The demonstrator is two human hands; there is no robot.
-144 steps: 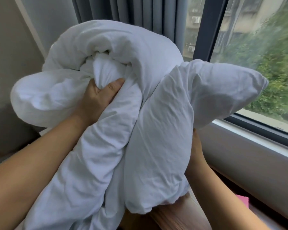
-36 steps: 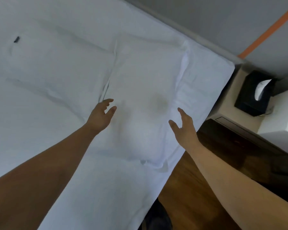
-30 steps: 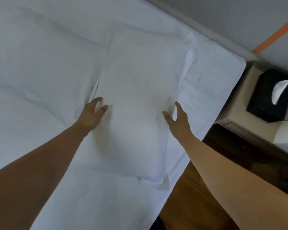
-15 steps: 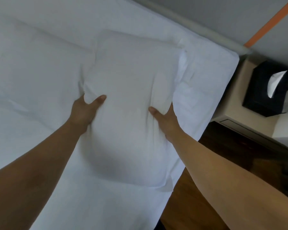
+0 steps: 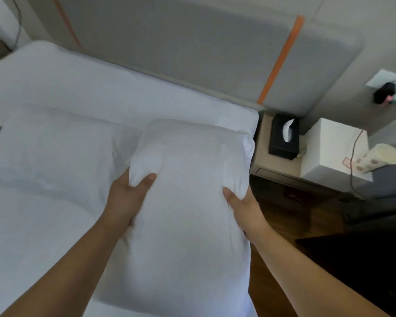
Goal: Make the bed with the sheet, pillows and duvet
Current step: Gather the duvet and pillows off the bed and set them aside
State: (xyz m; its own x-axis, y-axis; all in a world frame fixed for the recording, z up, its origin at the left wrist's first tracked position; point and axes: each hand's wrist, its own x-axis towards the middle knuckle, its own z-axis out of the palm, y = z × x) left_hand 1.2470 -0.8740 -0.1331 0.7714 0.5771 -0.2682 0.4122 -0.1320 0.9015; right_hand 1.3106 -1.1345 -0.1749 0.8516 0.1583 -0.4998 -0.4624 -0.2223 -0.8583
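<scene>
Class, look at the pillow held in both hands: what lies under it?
Beneath the pillow the white sheet shows around its left and far edges. The sheet directly below is covered, as are the fingers of the left hand and right hand.

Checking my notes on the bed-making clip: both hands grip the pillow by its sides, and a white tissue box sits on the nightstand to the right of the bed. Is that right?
Not quite. The tissue box on the nightstand is black, not white, as the head view shows. The rest stands: the left hand and right hand grip the pillow by its sides.
</scene>
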